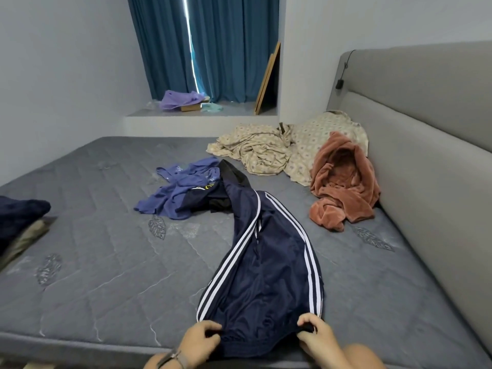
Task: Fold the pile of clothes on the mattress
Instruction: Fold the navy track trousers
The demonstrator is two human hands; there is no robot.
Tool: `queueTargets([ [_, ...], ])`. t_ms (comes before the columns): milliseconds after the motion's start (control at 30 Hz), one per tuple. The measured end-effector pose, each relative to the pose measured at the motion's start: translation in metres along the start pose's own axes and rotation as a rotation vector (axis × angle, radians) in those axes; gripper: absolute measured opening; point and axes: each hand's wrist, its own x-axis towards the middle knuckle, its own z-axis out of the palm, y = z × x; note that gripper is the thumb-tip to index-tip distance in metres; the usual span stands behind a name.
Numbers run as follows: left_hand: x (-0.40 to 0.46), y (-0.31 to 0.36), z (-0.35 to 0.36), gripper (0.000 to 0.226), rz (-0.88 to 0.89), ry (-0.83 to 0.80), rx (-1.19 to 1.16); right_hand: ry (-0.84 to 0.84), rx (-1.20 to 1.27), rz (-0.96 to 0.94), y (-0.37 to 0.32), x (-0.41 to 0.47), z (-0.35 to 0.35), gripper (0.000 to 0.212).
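At the near edge of the grey mattress [106,262], I hold the navy track pants [266,275] by the waistband, my left hand [198,339] and right hand [316,335] each pinching one side with curled fingers, the white-striped legs trailing away toward the far side. Just beyond them, touching the leg ends, lies a crumpled blue shirt [181,193]. Farther right are a rust-coloured towel [343,187] against the headboard [426,129] and a patterned sheet [255,147], with dark folded clothes [18,217] at the left edge.
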Motion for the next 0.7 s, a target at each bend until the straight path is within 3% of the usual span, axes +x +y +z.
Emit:
queueTargets([
  [67, 0.008, 0.0, -0.012, 0.028, -0.208, 0.032, -0.265, -0.138, 0.066, 0.064, -0.01, -0.004, 0.005, 0.022],
  [100, 0.007, 0.001, -0.022, 0.026, -0.282, 0.075, -0.323, -0.125, 0.079, 0.088, -0.012, -0.003, 0.011, 0.011],
  [233, 0.009, -0.004, -0.033, 0.038, -0.422, 0.056, -0.496, 0.215, 0.033, -0.099, -0.025, -0.003, 0.025, 0.028],
  [367, 0.013, -0.005, -0.02, 0.041, -0.513, -0.035, -0.509, 0.257, 0.036, -0.318, -0.038, -0.01, 0.041, 0.063],
  [467, 0.016, 0.004, -0.012, 0.026, -0.505, -0.113, -0.491, 0.101, 0.049, -0.382, -0.04, -0.008, 0.065, 0.078],
  [567, 0.019, 0.012, -0.005, 0.04, -0.561, -0.115, -0.972, -0.136, -0.113, -0.423, -0.034, -0.006, 0.093, 0.071],
  [633, 0.018, 0.016, -0.008, 0.051, -0.613, -0.118, -1.377, -0.336, -0.35, -0.465, -0.032, -0.008, 0.107, 0.062],
  [700, 0.016, 0.019, -0.01, 0.054, -0.583, -0.196, -1.485, -0.538, -0.557, -0.434, -0.028, -0.008, 0.118, 0.071],
])
